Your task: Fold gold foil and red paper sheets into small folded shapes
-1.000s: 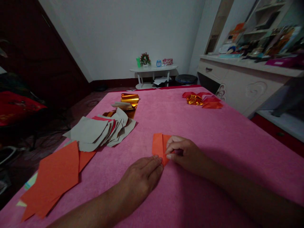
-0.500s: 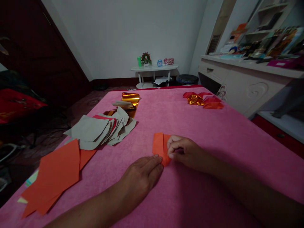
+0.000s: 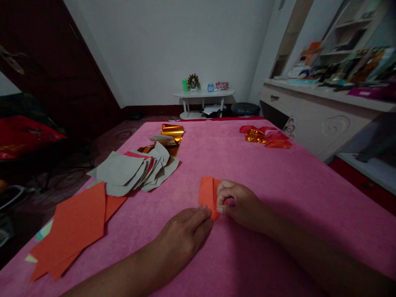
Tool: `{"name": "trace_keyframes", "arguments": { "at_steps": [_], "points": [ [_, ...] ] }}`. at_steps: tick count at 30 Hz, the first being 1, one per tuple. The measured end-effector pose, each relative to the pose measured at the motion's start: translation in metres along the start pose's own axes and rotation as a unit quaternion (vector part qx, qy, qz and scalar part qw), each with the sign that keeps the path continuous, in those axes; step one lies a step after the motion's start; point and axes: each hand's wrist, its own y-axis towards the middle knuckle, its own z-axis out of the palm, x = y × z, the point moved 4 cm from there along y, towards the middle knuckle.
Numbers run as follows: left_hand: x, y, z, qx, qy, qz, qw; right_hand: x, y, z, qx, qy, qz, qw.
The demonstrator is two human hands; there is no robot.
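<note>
A folded piece of orange paper (image 3: 206,190) lies on the pink cloth in front of me, a lengthwise crease or overlap down its middle. Stretched out flat, the fingers of my left hand (image 3: 187,229) press on its lower left corner. My right hand (image 3: 239,203) is curled, thumb and index finger pinched at the paper's right edge and covering part of it. To the left is a stack of larger orange sheets (image 3: 78,218) with angled corners. Behind that stack, grey-backed sheets (image 3: 119,169) are fanned out with some red ones among them.
A shiny gold roll (image 3: 172,132) lies beyond the grey sheets. Red and gold folded paper pieces (image 3: 255,136) sit at the far right of the pink-covered table (image 3: 210,152). A white side table (image 3: 204,94) stands by the wall, and a cluttered white cabinet (image 3: 312,105) at right.
The view has tilted slightly, so everything sits a little lower in the picture. My right fingers have shifted slightly left along the orange paper; my left hand stays pressed on it.
</note>
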Motion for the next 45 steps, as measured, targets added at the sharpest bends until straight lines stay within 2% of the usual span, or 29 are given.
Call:
{"name": "trace_keyframes", "arguments": {
  "at_steps": [8,17,28,32,38,41,45],
  "points": [
    [0.002,-0.004,0.005,0.029,-0.002,0.000,1.000,-0.002,0.003,0.001,-0.002,-0.006,0.029,1.000],
    [-0.002,0.003,-0.001,-0.019,0.015,0.014,1.000,-0.001,0.003,0.003,-0.033,-0.032,0.051,0.998],
    [-0.003,0.014,-0.006,-0.023,0.002,-0.025,0.999,-0.001,0.002,0.004,-0.039,-0.040,0.044,0.997],
    [-0.002,0.017,-0.008,-0.016,-0.021,-0.063,0.998,0.000,0.002,0.004,-0.041,-0.059,0.038,0.997],
    [-0.006,0.013,-0.001,-0.007,0.051,0.021,0.998,-0.006,0.001,0.004,-0.064,-0.050,0.054,0.995],
    [-0.005,0.013,0.000,0.001,0.051,0.021,0.998,-0.017,0.004,0.001,-0.079,-0.054,0.066,0.993],
    [-0.006,0.015,-0.003,0.009,0.040,0.025,0.999,-0.029,0.019,-0.013,-0.136,-0.091,0.065,0.984]
  ]
}}
